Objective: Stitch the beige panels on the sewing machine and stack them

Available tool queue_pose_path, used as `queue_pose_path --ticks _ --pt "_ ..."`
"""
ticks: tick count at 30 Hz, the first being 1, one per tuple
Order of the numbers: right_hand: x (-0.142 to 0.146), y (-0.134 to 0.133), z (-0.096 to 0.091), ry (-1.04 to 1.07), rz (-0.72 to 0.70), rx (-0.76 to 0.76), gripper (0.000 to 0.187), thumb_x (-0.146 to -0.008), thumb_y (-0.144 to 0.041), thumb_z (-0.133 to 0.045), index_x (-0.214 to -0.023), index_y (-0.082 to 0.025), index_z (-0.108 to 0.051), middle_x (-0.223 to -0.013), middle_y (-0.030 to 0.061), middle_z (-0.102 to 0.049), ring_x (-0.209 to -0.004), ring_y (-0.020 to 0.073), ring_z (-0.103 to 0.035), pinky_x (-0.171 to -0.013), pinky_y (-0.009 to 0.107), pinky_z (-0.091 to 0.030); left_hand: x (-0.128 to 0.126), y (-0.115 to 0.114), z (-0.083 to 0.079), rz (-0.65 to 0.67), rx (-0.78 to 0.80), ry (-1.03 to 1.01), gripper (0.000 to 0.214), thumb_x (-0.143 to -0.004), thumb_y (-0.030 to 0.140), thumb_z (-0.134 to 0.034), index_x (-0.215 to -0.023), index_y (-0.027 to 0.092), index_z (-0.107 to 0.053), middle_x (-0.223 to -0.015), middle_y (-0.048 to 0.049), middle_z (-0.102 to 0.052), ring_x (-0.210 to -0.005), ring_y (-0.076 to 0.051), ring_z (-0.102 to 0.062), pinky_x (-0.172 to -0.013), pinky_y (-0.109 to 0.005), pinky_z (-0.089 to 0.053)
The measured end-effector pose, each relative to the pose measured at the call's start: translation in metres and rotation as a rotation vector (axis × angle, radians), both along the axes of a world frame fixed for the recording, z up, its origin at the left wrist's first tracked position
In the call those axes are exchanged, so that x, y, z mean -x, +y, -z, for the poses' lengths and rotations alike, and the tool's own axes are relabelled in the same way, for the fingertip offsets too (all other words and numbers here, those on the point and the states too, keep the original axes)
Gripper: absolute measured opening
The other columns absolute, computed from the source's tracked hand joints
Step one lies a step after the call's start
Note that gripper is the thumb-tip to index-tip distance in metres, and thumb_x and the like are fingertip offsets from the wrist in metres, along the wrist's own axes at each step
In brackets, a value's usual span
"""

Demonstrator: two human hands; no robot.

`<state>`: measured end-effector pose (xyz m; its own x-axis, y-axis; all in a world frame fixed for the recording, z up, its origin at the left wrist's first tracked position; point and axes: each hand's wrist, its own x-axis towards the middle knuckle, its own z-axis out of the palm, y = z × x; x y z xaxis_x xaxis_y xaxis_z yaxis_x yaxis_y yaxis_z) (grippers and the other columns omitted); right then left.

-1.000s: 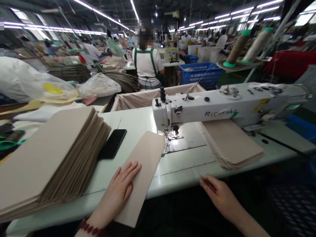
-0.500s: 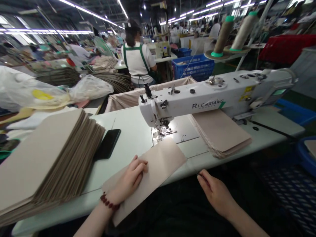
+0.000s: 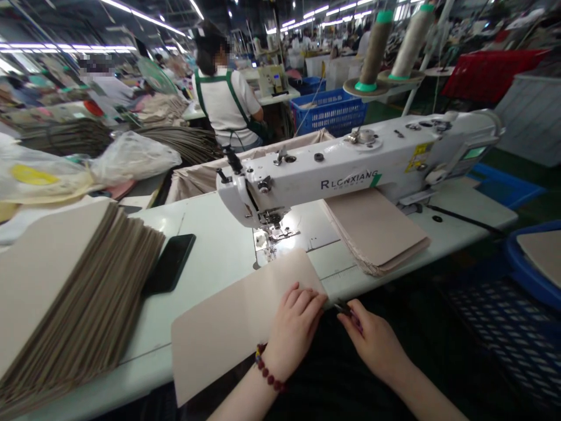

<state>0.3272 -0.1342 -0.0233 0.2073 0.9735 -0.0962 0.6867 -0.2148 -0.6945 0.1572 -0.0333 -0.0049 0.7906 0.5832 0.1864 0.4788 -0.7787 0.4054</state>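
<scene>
A beige fabric panel [image 3: 223,310] lies in front of the sewing machine [image 3: 302,181], its near side hanging over the table edge. My left hand [image 3: 293,327], with a dark red bead bracelet on the wrist, rests over the panel's right end. Its fingers are bent together at the corner, gripping the edge; the thumb is hidden. Just right of that corner, my right hand [image 3: 372,339] is closed around thread snips [image 3: 346,310] with a purplish handle. Their dark blades point toward my left fingertips, a small gap away.
A tall stack of beige panels [image 3: 87,280] fills the table's left, beside a black phone [image 3: 170,263]. Another panel pile [image 3: 377,228] sits under the machine arm. Thread cones [image 3: 377,49] stand behind. Blue baskets [image 3: 495,316] are at lower right. A co-worker [image 3: 225,99] stands beyond the table.
My left hand has slid right along the panel to its right corner. The snips in my right hand show more clearly and are nearer the panel. The view has shifted right.
</scene>
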Motion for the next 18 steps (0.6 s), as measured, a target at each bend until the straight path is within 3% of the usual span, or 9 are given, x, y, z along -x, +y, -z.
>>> queue_pose_path --ticks 5,13,18 --pt "-0.001 0.005 -0.002 -0.042 -0.042 -0.015 0.016 -0.098 -0.035 -0.038 -0.091 -0.024 -0.047 -0.072 -0.0024 -0.061 -0.063 0.0166 -0.06 -0.055 0.026 -0.033 -0.003 0.0 -0.002 -0.098 0.04 -0.079 0.017 -0.094 0.018 -0.048 -0.105 0.026 -0.058 -0.095 -0.0025 -0.059 -0.097 -0.02 -0.054 -0.112 -0.049 -0.031" --pt "0.016 0.016 0.001 -0.148 -0.113 -0.032 0.018 -0.099 -0.033 -0.036 -0.09 -0.022 -0.048 -0.077 -0.0006 -0.064 -0.068 0.0179 -0.064 -0.056 0.027 -0.033 0.005 -0.001 -0.005 -0.102 0.234 -0.245 0.017 -0.096 0.016 -0.044 -0.106 0.021 -0.056 -0.104 -0.0047 -0.054 -0.104 -0.017 -0.054 -0.115 -0.047 -0.028" --pt "0.011 0.016 0.0 -0.21 -0.043 0.001 0.024 -0.099 -0.035 -0.033 -0.086 -0.023 -0.049 -0.069 -0.0011 -0.062 -0.062 0.0183 -0.063 -0.053 0.028 -0.032 0.035 0.014 -0.032 0.136 0.334 -0.114 0.017 -0.095 0.023 -0.046 -0.096 0.022 -0.062 -0.123 -0.0063 -0.05 -0.118 -0.02 -0.049 -0.115 -0.044 -0.027"
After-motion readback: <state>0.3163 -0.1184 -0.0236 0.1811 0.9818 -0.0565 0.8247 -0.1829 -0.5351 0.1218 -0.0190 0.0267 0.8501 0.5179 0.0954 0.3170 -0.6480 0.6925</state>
